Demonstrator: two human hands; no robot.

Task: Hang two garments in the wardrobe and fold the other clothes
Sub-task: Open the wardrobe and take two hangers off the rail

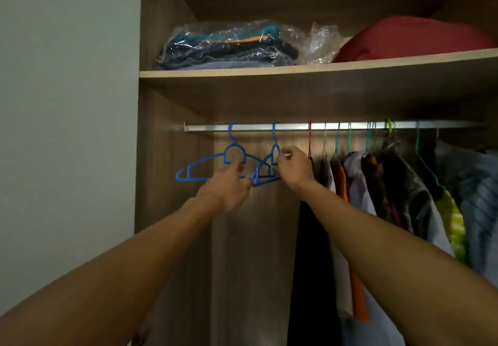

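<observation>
Two empty blue plastic hangers hang from the metal rail (250, 127) at the left of the open wardrobe. The left blue hanger (204, 164) faces me broadside. The right blue hanger (270, 162) is turned almost edge-on. My left hand (229, 188) reaches up to the lower bars where the two hangers overlap, its fingers curled around a bar. My right hand (295, 168) pinches the neck of the right hanger just below its hook. No loose garment is in view.
Several garments on coloured hangers (377, 184) fill the rail's right half. The shelf (296, 71) above holds a plastic bag of folded clothes (229, 46) and a red bundle (412, 38). A pale wall (67, 103) borders the wardrobe's left side.
</observation>
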